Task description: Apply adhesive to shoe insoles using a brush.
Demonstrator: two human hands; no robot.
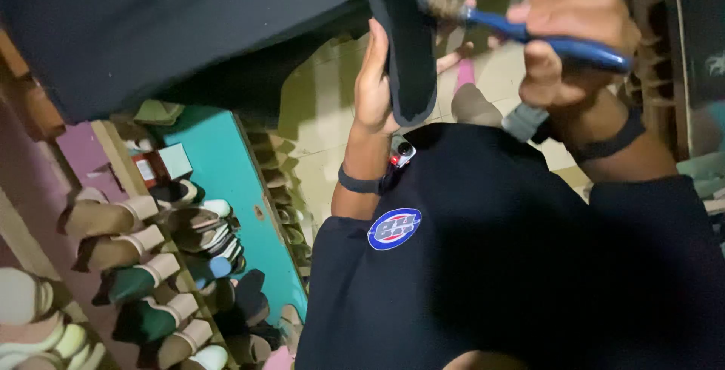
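One flat black rubbery shoe sole (pixel 404 38) stands upright at twelve o'clock, the left hand (pixel 374 83) wrapped shut around its edge, one blue-handled bristle brush (pixel 529 34) clenched in the right hand (pixel 574 38) at two o'clock touching it, shoes racked in rows (pixel 151 264) at eight o'clock.

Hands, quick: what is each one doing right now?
Left hand: closed on a flat black shoe sole.
Right hand: closed on a blue-handled brush, bristles at the sole.
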